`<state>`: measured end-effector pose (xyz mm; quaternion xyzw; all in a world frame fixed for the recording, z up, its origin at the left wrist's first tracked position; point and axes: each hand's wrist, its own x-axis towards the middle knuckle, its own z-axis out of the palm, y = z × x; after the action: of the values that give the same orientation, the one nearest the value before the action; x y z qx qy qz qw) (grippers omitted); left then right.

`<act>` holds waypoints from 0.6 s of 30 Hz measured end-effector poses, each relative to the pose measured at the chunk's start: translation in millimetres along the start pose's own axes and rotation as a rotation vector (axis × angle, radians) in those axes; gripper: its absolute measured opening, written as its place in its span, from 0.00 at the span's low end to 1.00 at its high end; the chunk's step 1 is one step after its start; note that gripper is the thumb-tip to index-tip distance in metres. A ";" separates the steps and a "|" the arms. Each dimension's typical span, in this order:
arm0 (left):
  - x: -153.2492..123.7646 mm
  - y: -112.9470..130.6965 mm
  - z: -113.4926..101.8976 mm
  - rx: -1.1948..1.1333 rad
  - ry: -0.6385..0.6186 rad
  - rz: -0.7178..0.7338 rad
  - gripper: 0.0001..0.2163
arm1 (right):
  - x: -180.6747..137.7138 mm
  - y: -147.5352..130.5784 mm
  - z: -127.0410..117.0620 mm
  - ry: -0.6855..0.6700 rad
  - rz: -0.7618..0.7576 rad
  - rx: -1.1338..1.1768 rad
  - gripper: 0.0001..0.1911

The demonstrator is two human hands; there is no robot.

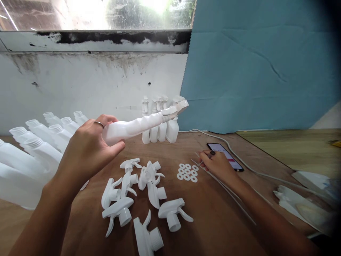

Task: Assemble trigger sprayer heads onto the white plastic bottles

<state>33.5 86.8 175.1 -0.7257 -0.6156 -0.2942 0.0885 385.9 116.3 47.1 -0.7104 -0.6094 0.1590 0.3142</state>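
Note:
My left hand (87,145) grips the base of a white spray bottle (133,128), held tilted above the table with its trigger head pointing right. Pinched together, the fingers of my right hand (214,161) hold a thin white tube (198,165) beside a cluster of flat white rings (187,172). More thin white tubes (234,201) run under and beside the right forearm. Loose white trigger sprayer heads (172,213) lie scattered on the table between my arms.
Open-necked white bottles (42,142) crowd the left side. Several bottles with sprayer heads (173,129) stand at the wall. A phone (226,156), a white cable (255,172) and a plastic bag (301,202) lie on the right of the brown table (213,227).

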 end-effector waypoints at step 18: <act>-5.0 15.2 12.8 -0.569 -0.359 -0.046 0.20 | -27.4 -49.8 -24.3 -0.203 -0.028 0.699 0.24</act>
<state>51.6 85.5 165.7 -0.7475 -0.5307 -0.3236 -0.2342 356.9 86.7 93.0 -0.5322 -0.5561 0.4230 0.4781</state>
